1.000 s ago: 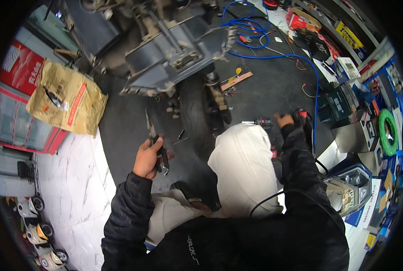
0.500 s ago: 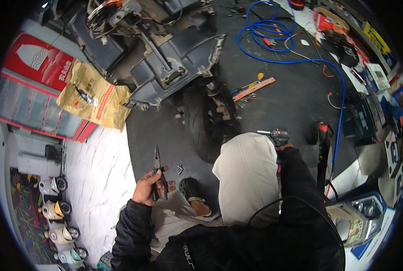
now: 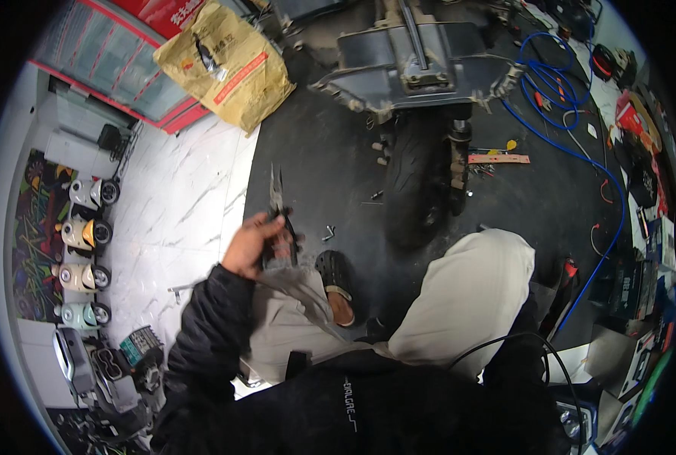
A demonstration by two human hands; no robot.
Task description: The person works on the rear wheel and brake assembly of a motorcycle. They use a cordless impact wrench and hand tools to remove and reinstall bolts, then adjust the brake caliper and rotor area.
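Note:
My left hand [image 3: 258, 246] is closed around the handles of long-nose pliers [image 3: 277, 199], whose slim jaws point away from me. On the dark floor mat beside it lie small metal fasteners [image 3: 329, 233], just beyond my shoe [image 3: 333, 277]. My right arm [image 3: 514, 337] runs down behind my raised knee, which hides that hand and whatever it may hold. Ahead stands the front of a partly stripped scooter, with its dusty tyre [image 3: 414, 178], fork leg [image 3: 459, 167] and a black plastic panel [image 3: 391, 64].
Right of the tyre lie a pink strip [image 3: 505, 159] and a yellow-handled screwdriver [image 3: 511, 145]. A blue hose [image 3: 624, 201] curves down the right side, near boxes and tools. A yellow sack [image 3: 235, 72] stands at the far left, with small scooters [image 3: 84, 233] along the left wall.
The view has swung left, so the surroundings have shifted. My right hand and the power driver at it have gone out of sight behind my knee. My left hand still holds the pliers.

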